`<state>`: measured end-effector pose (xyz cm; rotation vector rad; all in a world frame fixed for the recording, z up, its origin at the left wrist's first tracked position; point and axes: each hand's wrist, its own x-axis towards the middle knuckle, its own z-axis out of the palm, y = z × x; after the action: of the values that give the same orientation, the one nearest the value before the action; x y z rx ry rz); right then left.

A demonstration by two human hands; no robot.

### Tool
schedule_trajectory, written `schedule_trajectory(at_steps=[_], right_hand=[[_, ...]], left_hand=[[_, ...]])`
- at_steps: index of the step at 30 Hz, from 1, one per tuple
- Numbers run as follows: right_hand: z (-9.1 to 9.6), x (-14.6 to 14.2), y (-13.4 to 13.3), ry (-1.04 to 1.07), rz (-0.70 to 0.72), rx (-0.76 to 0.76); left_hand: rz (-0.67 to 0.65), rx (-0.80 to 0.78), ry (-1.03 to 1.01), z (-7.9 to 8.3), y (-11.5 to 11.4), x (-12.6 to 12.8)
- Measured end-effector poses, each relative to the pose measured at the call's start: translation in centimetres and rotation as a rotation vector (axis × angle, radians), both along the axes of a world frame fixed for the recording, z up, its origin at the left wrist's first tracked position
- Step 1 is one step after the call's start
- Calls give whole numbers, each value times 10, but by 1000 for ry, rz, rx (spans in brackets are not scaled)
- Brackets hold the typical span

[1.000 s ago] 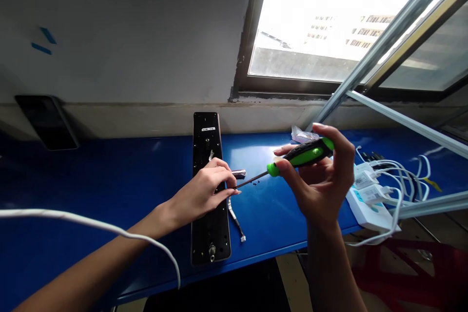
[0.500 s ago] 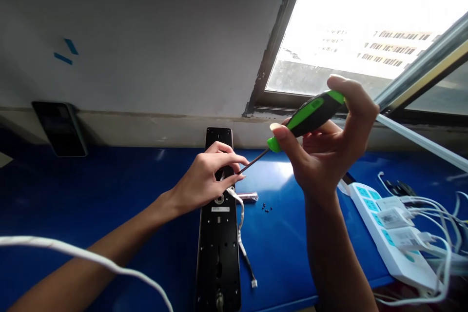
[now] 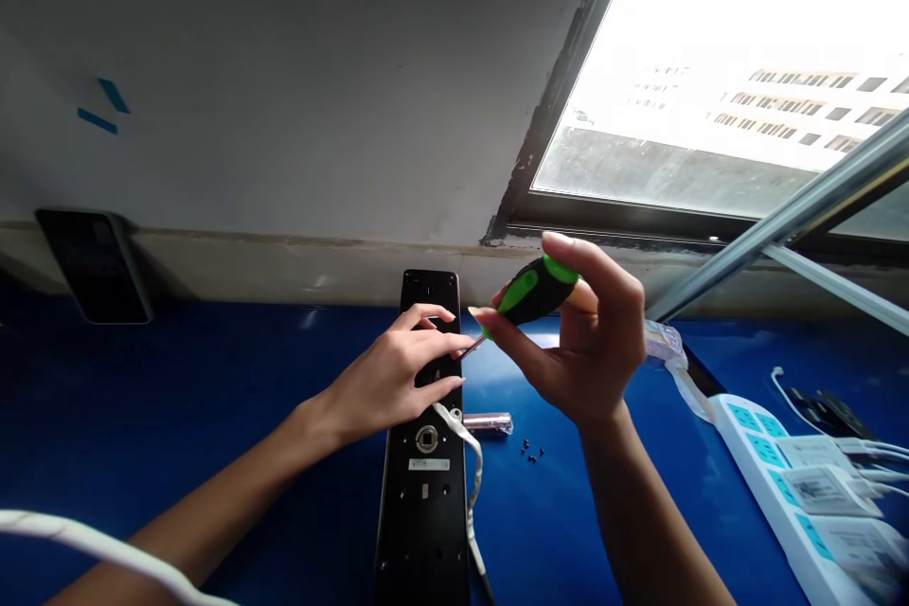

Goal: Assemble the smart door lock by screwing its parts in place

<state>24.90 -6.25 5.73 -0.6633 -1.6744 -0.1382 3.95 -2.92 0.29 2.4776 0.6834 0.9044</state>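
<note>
A long black panel (image 3: 427,535) with screw holes, a round fitting and a white label lies lengthwise on the blue tabletop. My left hand (image 3: 390,369) rests across its upper part, fingers spread. The index fingertip is by the shaft of a green and black screwdriver (image 3: 536,289), and the thumb is apart from it. My right hand (image 3: 593,341) grips the screwdriver's handle, tilted with its shaft down towards the panel's right edge. The shaft's tip is hidden near my left fingers. A white-wrapped cable (image 3: 474,473) comes out beside my left hand and runs down the panel's right side.
Several small black screws (image 3: 531,451) and a pinkish wrapped cylinder (image 3: 490,424) lie right of the panel. A white power strip (image 3: 753,483) with plugged-in adapters is at right. A dark-screened device (image 3: 92,265) leans on the wall at left. A white cable (image 3: 92,544) crosses the lower left foreground.
My right hand has brought the screwdriver lower and leftward, closer to the panel. My left thumb and index finger have parted from the shaft. The view has shifted slightly.
</note>
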Motion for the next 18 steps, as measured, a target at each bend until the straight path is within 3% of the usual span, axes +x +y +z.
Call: schedule_trajectory(at_steps=[9, 18], right_hand=[[-1, -4, 4, -71, 50, 80], [0, -6, 2, -119, 56, 140]], left_hand=[[-48, -98, -38, -2, 2, 0], [-52, -79, -46, -5, 3, 3]])
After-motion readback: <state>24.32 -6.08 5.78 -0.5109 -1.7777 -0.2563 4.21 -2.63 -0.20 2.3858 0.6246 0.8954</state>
